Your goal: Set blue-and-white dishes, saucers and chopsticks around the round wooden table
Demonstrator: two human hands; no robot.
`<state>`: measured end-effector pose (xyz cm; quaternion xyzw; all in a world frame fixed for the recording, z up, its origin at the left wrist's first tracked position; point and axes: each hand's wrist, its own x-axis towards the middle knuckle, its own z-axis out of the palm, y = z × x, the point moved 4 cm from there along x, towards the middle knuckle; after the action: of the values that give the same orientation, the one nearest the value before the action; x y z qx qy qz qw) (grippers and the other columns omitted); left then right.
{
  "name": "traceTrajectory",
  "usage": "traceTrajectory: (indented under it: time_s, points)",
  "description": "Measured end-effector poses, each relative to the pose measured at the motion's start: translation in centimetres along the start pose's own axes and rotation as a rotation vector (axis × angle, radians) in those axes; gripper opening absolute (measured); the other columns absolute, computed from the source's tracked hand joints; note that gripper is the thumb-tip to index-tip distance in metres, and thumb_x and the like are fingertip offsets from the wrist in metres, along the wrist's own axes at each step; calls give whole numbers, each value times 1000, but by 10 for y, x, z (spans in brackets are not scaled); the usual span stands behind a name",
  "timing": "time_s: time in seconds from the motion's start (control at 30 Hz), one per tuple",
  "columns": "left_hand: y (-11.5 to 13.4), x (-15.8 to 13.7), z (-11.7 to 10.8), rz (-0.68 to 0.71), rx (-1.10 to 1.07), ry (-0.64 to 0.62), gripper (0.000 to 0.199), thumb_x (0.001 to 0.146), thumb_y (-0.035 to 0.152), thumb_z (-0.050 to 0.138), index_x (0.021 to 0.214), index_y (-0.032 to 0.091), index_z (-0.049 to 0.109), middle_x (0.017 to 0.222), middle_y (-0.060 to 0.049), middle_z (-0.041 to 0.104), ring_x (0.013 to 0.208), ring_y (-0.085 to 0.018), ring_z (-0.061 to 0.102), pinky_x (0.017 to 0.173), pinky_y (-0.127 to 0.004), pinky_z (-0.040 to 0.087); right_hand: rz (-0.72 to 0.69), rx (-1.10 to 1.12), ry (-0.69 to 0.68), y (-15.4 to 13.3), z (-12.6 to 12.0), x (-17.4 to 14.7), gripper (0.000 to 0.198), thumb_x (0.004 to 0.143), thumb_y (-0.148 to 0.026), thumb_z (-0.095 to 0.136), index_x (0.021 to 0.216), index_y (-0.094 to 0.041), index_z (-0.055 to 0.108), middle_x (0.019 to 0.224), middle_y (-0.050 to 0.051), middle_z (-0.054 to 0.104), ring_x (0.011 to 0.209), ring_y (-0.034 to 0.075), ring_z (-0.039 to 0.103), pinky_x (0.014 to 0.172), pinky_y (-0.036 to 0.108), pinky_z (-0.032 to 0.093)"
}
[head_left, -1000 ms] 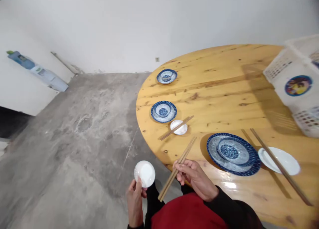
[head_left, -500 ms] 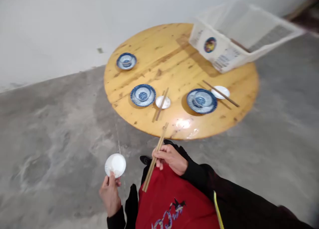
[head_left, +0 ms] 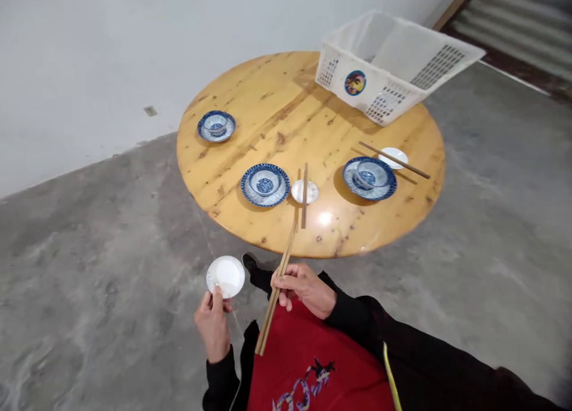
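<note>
My left hand (head_left: 213, 324) holds a small white saucer (head_left: 226, 276) by its near edge, over the concrete floor. My right hand (head_left: 308, 287) grips a pair of wooden chopsticks (head_left: 277, 286) near their middle; their tips point up toward the near rim of the round wooden table (head_left: 290, 110). On the table stand three blue patterned plates, each with a bowl on it: far left (head_left: 217, 125), middle (head_left: 265, 184) and right (head_left: 369, 177). A white saucer (head_left: 304, 191) with chopsticks (head_left: 304, 195) across it lies beside the middle plate. Another saucer (head_left: 393, 157) with chopsticks (head_left: 394, 159) lies by the right plate.
A white plastic basket (head_left: 393, 65) with a round sticker stands at the table's far right edge. Grey concrete floor surrounds the table, with a white wall behind it. My red apron and black sleeves fill the bottom of the view.
The view has pulled back from the table and swung right, so the whole table shows. Both hands keep their hold; the saucer sits slightly closer to the chopsticks.
</note>
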<state>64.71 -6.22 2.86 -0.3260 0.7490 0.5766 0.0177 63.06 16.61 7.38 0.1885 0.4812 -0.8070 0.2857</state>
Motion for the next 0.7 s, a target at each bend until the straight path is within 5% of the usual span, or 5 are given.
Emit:
traceTrajectory:
  time_s: [0.2, 0.37, 0.7]
  points:
    - [17, 48, -69, -74, 232, 156, 50, 83, 63, 62, 58, 20, 58, 50, 1, 55, 60, -18, 60, 64, -27, 44, 118, 70, -178, -11, 79, 95, 44, 60, -50, 87, 70, -14, 64, 53, 0, 61, 46, 11, 58, 43, 20, 47]
    - [33, 93, -115, -141, 226, 288, 53, 77, 68, 64, 56, 21, 58, 49, -1, 56, 68, -25, 67, 65, -30, 47, 130, 87, -254, -30, 130, 143, 44, 60, -51, 87, 70, -15, 63, 52, -1, 60, 46, 11, 57, 42, 20, 46]
    - [99, 243, -107, 89, 231, -70, 50, 76, 66, 66, 61, 19, 60, 49, 0, 59, 53, -16, 56, 55, -26, 43, -55, 162, 2, -37, 164, 201, 42, 65, -52, 83, 71, -15, 64, 52, 0, 62, 45, 11, 56, 44, 21, 46]
